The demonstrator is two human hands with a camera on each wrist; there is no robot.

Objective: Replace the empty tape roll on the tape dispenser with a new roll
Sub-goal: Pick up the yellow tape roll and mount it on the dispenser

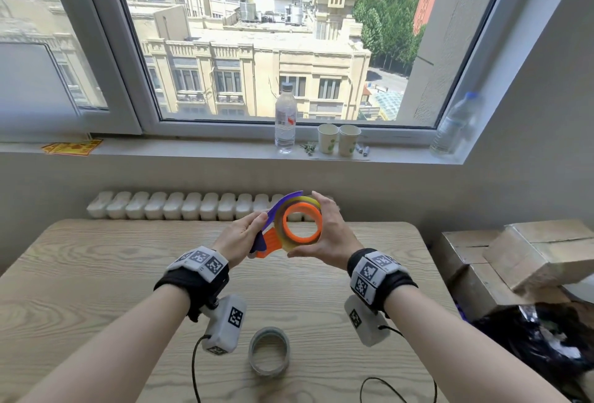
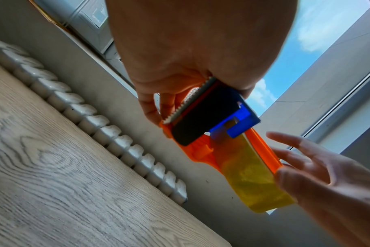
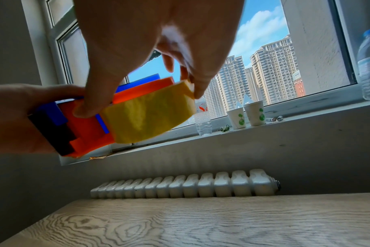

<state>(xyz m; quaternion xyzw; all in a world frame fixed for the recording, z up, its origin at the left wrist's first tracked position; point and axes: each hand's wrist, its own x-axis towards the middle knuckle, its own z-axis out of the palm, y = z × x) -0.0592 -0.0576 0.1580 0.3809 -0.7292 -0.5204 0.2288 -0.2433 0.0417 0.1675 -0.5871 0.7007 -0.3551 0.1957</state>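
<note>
An orange and blue tape dispenser (image 1: 268, 240) is held up over the wooden table (image 1: 96, 274). My left hand (image 1: 244, 235) grips its cutter end, by the serrated blade (image 2: 186, 102). A yellow tape roll (image 1: 313, 201) sits around the dispenser's orange hub ring (image 1: 286, 226). My right hand (image 1: 331, 235) pinches that roll, fingers on its top edge and thumb underneath. In the right wrist view the yellow roll (image 3: 150, 115) stands out to the right of the dispenser body (image 3: 84, 128). A thin, clear-grey roll (image 1: 254, 354) lies flat on the table near me.
A white radiator (image 1: 193, 206) runs behind the table's far edge. On the windowsill stand a water bottle (image 1: 285, 119), two paper cups (image 1: 328, 138) and a second bottle (image 1: 456, 126). Cardboard boxes (image 1: 514, 254) and a black bag (image 1: 546, 338) sit to the right.
</note>
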